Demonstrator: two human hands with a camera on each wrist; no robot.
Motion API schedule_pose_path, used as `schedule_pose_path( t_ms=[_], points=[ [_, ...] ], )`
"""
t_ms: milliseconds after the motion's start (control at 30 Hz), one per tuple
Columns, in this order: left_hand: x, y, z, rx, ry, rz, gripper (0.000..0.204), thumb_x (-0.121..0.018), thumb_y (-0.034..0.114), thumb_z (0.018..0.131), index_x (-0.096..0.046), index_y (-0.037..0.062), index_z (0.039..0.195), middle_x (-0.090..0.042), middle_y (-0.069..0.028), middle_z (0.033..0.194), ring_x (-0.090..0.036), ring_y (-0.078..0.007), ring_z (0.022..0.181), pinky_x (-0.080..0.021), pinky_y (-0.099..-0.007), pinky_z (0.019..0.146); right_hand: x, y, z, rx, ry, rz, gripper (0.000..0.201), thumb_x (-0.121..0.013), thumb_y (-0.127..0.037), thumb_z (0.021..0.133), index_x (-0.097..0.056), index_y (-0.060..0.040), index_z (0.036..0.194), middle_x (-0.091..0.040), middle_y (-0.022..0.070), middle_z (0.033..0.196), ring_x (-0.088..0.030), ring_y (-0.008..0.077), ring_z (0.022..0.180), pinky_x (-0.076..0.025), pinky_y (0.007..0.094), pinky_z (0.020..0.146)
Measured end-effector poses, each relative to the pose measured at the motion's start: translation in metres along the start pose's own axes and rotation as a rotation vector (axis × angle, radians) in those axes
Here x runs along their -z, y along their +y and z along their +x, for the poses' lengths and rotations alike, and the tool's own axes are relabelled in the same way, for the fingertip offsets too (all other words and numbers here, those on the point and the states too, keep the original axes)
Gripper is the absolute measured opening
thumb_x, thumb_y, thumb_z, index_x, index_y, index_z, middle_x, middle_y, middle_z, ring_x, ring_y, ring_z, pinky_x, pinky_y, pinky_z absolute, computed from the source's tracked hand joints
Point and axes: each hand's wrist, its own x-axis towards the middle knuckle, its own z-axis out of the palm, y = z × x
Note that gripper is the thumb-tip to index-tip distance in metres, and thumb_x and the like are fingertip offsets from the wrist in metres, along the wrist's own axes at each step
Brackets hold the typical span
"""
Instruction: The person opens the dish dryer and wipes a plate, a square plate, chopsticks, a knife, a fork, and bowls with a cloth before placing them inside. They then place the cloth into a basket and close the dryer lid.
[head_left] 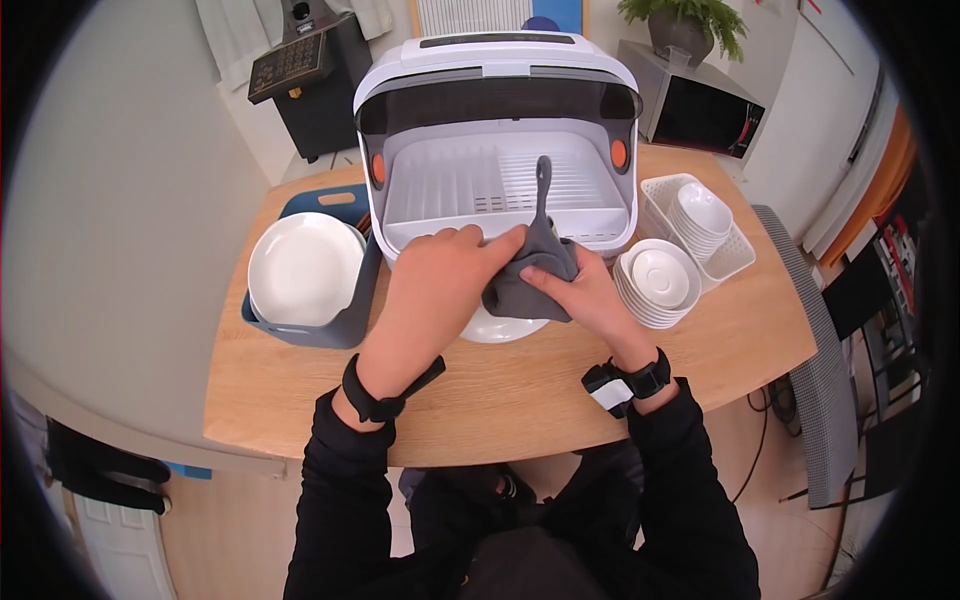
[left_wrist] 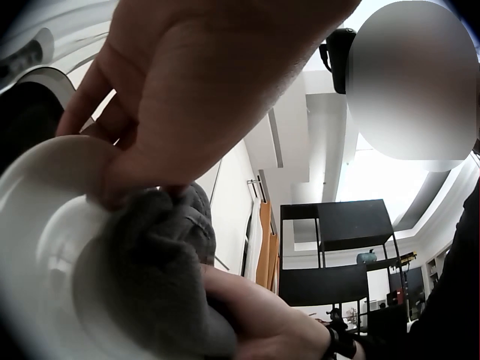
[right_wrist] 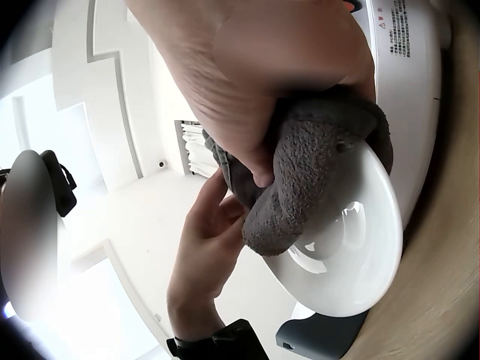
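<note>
My left hand point(head_left: 437, 285) grips the rim of a white plate point(head_left: 505, 329), its thumb lying over the edge in the left wrist view. Folded in my right hand point(head_left: 592, 300) is a dark grey cloth point(head_left: 528, 288), its hanging loop standing up towards the dish cabinet. In the right wrist view the cloth point(right_wrist: 300, 176) wraps over the plate's edge and presses on its glossy inner face point(right_wrist: 349, 251). The plate is tilted and held over the front of the table, and the cloth and hands hide much of it from above.
Just behind my hands stands a white dish cabinet point(head_left: 585, 222) with its dark lid raised and racks inside. A blue bin point(head_left: 352, 318) of white plates is at the left. Stacked white dishes point(head_left: 660, 280) and a white basket point(head_left: 738, 258) with bowls stand at the right on the wooden table point(head_left: 500, 410).
</note>
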Motion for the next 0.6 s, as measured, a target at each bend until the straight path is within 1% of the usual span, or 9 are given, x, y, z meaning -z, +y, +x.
schedule_pose_path(
  t_ms=[67, 167, 267, 333, 367, 433, 533, 567, 600],
  points=[
    [-0.001, 0.002, -0.001, -0.021, 0.008, 0.037, 0.05, -0.061, 0.002, 0.081, -0.055, 0.0182, 0.127, -0.065, -0.0118, 0.081, -0.065, -0.0282, 0.073, -0.049, -0.0364, 0.061, 0.001, 0.003, 0.001, -0.018, -0.018, 0.088, 0.037, -0.073, -0.022, 0.087, -0.061, 0.0031, 0.111, -0.068, 0.0072, 0.1, -0.063, 0.0115, 0.09, -0.051, 0.0259, 0.08],
    [0.003, -0.003, 0.004, 0.233, 0.095, -0.35, 0.045, -0.063, 0.01, 0.086, -0.051, 0.0169, 0.13, -0.063, -0.0133, 0.073, -0.063, -0.0301, 0.066, -0.047, -0.0375, 0.058, 0.003, -0.001, 0.004, -0.03, 0.056, 0.335, 0.037, -0.072, -0.021, 0.088, -0.06, 0.0023, 0.113, -0.067, 0.0078, 0.104, -0.063, 0.0126, 0.093, -0.051, 0.0263, 0.081],
    [-0.007, -0.01, 0.002, 0.369, 0.022, -0.39, 0.044, -0.064, 0.017, 0.089, -0.049, 0.0151, 0.13, -0.061, -0.0156, 0.068, -0.062, -0.0333, 0.063, -0.047, -0.0386, 0.057, 0.005, -0.005, 0.006, -0.052, 0.205, 0.539, 0.037, -0.071, -0.021, 0.089, -0.058, 0.0016, 0.116, -0.066, 0.0083, 0.107, -0.064, 0.0138, 0.095, -0.052, 0.0265, 0.083],
    [-0.015, -0.006, 0.003, 0.343, 0.077, -0.47, 0.041, -0.063, 0.016, 0.09, -0.05, 0.0143, 0.128, -0.062, -0.0158, 0.069, -0.062, -0.0331, 0.064, -0.047, -0.0382, 0.057, 0.006, -0.002, 0.009, -0.051, 0.286, 0.61, 0.038, -0.07, -0.021, 0.089, -0.057, 0.0013, 0.118, -0.066, 0.0085, 0.109, -0.064, 0.0144, 0.096, -0.052, 0.0264, 0.083],
    [-0.017, -0.003, 0.004, 0.33, 0.103, -0.511, 0.039, -0.062, 0.015, 0.09, -0.05, 0.0139, 0.127, -0.062, -0.0159, 0.069, -0.063, -0.0329, 0.065, -0.047, -0.038, 0.058, 0.007, -0.002, 0.008, -0.049, 0.272, 0.586, 0.039, -0.071, -0.021, 0.089, -0.058, 0.0015, 0.117, -0.066, 0.0083, 0.108, -0.064, 0.0138, 0.095, -0.052, 0.0261, 0.083],
    [-0.008, -0.006, 0.004, 0.276, 0.086, -0.443, 0.038, -0.061, 0.013, 0.09, -0.051, 0.0138, 0.127, -0.063, -0.0158, 0.07, -0.063, -0.0331, 0.065, -0.047, -0.0385, 0.058, 0.008, -0.006, 0.004, -0.046, 0.243, 0.538, 0.039, -0.072, -0.02, 0.088, -0.058, 0.002, 0.116, -0.067, 0.0081, 0.107, -0.063, 0.0125, 0.095, -0.051, 0.0256, 0.083],
    [-0.004, -0.011, 0.0, 0.116, 0.037, -0.24, 0.038, -0.061, 0.012, 0.09, -0.051, 0.0139, 0.127, -0.063, -0.0155, 0.072, -0.063, -0.0331, 0.066, -0.048, -0.0391, 0.058, 0.009, -0.004, 0.0, -0.005, 0.098, 0.091, 0.039, -0.074, -0.021, 0.086, -0.06, 0.003, 0.113, -0.068, 0.0076, 0.103, -0.063, 0.0111, 0.092, -0.051, 0.025, 0.081],
    [-0.004, -0.012, -0.002, 0.05, 0.015, -0.157, 0.039, -0.061, 0.011, 0.09, -0.05, 0.0139, 0.127, -0.063, -0.0154, 0.072, -0.063, -0.033, 0.066, -0.048, -0.0393, 0.059, 0.004, -0.009, -0.004, 0.06, 0.09, 0.062, 0.039, -0.076, -0.021, 0.084, -0.062, 0.0036, 0.111, -0.069, 0.0069, 0.099, -0.063, 0.0104, 0.09, -0.051, 0.0245, 0.08],
    [-0.004, -0.01, -0.005, 0.053, -0.007, -0.12, 0.04, -0.062, 0.011, 0.089, -0.05, 0.0142, 0.128, -0.064, -0.0154, 0.073, -0.064, -0.0331, 0.067, -0.049, -0.0392, 0.059, 0.003, -0.008, -0.003, 0.04, 0.06, 0.056, 0.039, -0.076, -0.021, 0.084, -0.062, 0.0036, 0.111, -0.069, 0.0068, 0.099, -0.063, 0.0105, 0.09, -0.051, 0.0246, 0.08]
  ],
)
